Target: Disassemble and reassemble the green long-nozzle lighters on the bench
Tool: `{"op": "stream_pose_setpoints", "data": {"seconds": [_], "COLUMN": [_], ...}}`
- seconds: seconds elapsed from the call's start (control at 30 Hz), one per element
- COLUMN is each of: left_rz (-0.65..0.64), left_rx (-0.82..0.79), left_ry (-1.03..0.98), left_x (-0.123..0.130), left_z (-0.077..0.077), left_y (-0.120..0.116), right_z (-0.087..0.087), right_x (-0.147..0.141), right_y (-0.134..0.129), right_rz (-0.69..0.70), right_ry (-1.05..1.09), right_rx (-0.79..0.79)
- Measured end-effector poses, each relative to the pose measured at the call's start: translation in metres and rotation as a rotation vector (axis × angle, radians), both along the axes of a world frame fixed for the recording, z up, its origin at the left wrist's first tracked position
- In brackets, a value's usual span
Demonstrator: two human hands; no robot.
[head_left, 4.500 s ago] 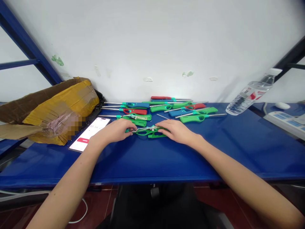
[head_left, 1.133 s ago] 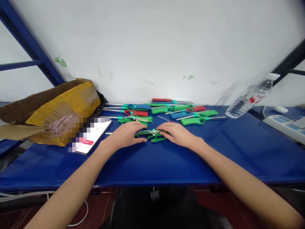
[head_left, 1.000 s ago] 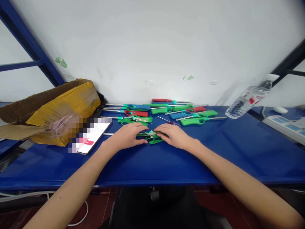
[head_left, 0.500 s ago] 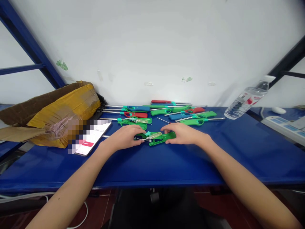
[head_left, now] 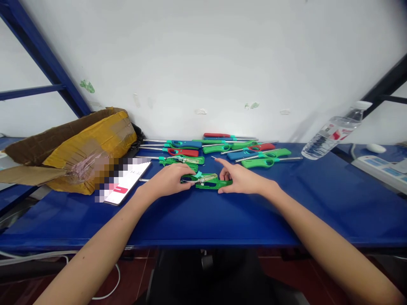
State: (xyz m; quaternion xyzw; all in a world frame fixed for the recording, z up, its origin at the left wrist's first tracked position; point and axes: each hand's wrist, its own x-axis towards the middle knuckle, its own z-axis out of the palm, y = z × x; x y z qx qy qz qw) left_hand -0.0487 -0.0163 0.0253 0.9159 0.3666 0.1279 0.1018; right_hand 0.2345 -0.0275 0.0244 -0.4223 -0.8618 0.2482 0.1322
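- Left hand (head_left: 170, 180) clamped on opened green lighter (head_left: 209, 178)
- Right hand (head_left: 243, 177) pinching green shell (head_left: 224, 183)
- Table (head_left: 197, 216) stretches from both to near edge (head_left: 203, 243)
- Other lighters (head_left: 187, 152) just behind

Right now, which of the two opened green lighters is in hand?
The front opened lighter, with the left hand and right hand on it; the rear opened lighter lies nearer the wall.

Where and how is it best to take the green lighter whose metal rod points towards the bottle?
Probably by its thick handle, right hand coming from the near side: other lighters lie behind it, and the slim rod offers less grip.
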Motion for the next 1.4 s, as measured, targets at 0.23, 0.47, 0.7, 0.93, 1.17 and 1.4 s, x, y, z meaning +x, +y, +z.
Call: {"op": "stream_pose_setpoints", "data": {"seconds": [0.23,0.47,0.7,0.93,1.17,1.4], "left_rz": [0.003,0.029,-0.023,-0.031,-0.021,0.029], "left_rx": [0.003,-0.017,-0.052,-0.082,-0.106,-0.137], "left_ry": [-0.054,-0.041,-0.085,-0.119,0.016,0.08], "left_x": [-0.001,0.001,-0.004,-0.01,-0.011,-0.017], "left_z": [0.002,-0.004,-0.005,0.007,0.011,0.011], "left_y": [0.002,0.004,0.011,0.008,0.001,0.004], "right_z": [0.006,0.02,-0.017,-0.032,-0.036,-0.034], "right_x": [0.017,0.012,-0.035,-0.045,-0.042,-0.042], "right_y": [0.005,-0.005,-0.022,-0.021,-0.01,-0.011], "right_rz": [0.026,0.115,0.282,0.176,0.04,0.06], "right_ry": [-0.08,-0.026,0.0,0.031,0.003,-0.007], "right_rx": [-0.102,-0.156,0.526,0.723,0.509,0.462]}}
